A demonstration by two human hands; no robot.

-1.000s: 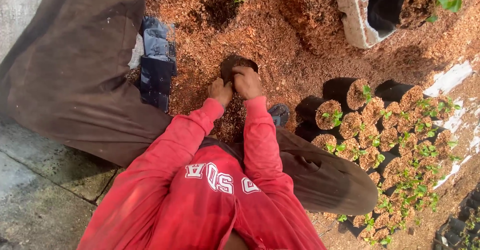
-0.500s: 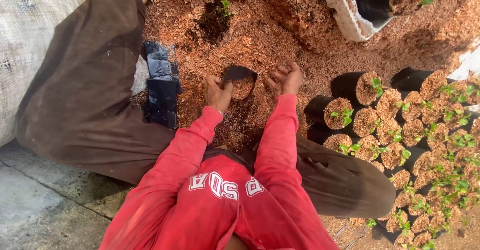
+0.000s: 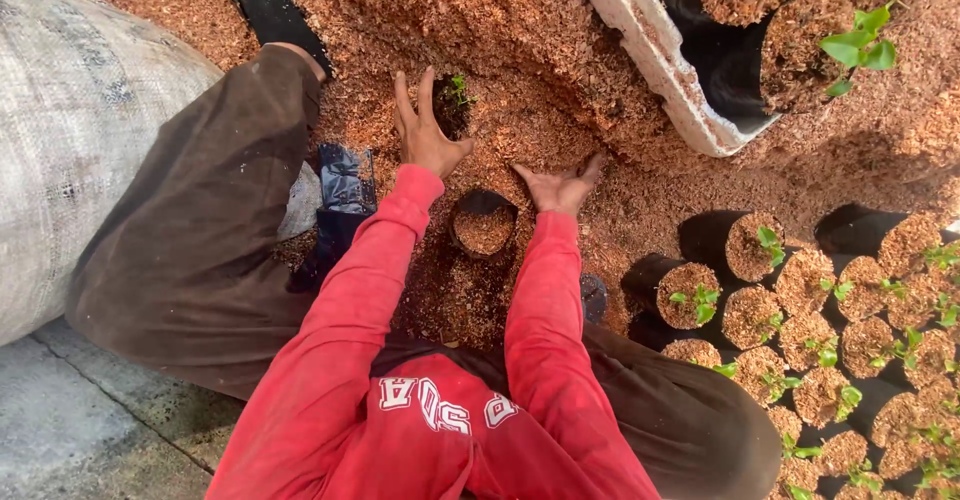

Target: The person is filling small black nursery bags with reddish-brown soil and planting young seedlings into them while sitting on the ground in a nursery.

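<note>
Both grips are wide and hold nothing: the left hand (image 3: pixel 424 132) lies flat with fingers spread on the heap of reddish-brown sawdust-like medium (image 3: pixel 540 50), and the right hand (image 3: pixel 560 186) lies palm-up, fingers slightly curled, at the edge of the same heap

Layout, largest to smallest:
- Heap of medium: covers the ground ahead of the person and runs under both hands
- Woven grey sack (image 3: pixel 90 150): lies at the left, beside the bent leg in brown trousers (image 3: pixel 200 250)
- White foam box (image 3: pixel 660 60): upper right, holding dark filled bags with green seedlings
- Cluster of filled black bags (image 3: pixel 830 360): lower right, packed close, most carrying a small seedling
- Small black planting bag (image 3: pixel 483 222): stands between the two forearms, just below the hands, touched by neither
- Single small seedling (image 3: pixel 458 90): sits in a hollow in the heap, just beside the left fingertips

Procedure note, as a judgement: cup both palms, draw loose medium inward from either side, and drop it centrally so the bag mouth does not fold shut

Orientation: the small black planting bag stands upright, mouth open toward the camera; its long axis appears to run vertically, seen almost end-on. Medium is visible inside, below the rim
</note>
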